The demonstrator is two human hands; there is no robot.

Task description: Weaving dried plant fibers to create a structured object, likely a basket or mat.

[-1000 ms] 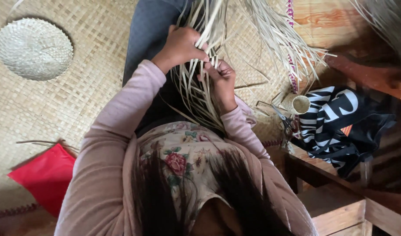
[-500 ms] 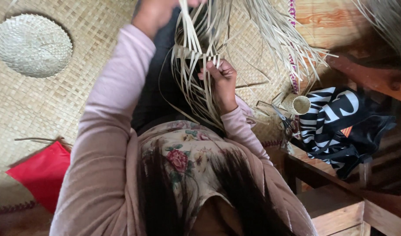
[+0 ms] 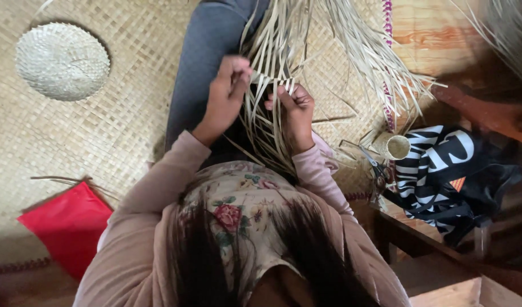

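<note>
From my feed, both hands are pinched on the pale straw strips [image 3: 272, 85] over the lap: left hand [image 3: 225, 94], right hand [image 3: 296, 111]. Round woven disc [image 3: 62, 61] lies apart on the mat [image 3: 102, 131], red cloth [image 3: 70, 224] nearer me.

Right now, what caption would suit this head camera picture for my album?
Seated on a woven mat, a person's left hand and right hand plait pale straw strips.

Both arms bent at the elbows and drawn forward in pale pink sleeves, forearms converging ahead of the chest. Left hand [image 3: 225, 96] raised with fingers pinched together near the thumb. Right hand [image 3: 295, 113] just beside it, knuckles up, fingers curled closed.
</note>
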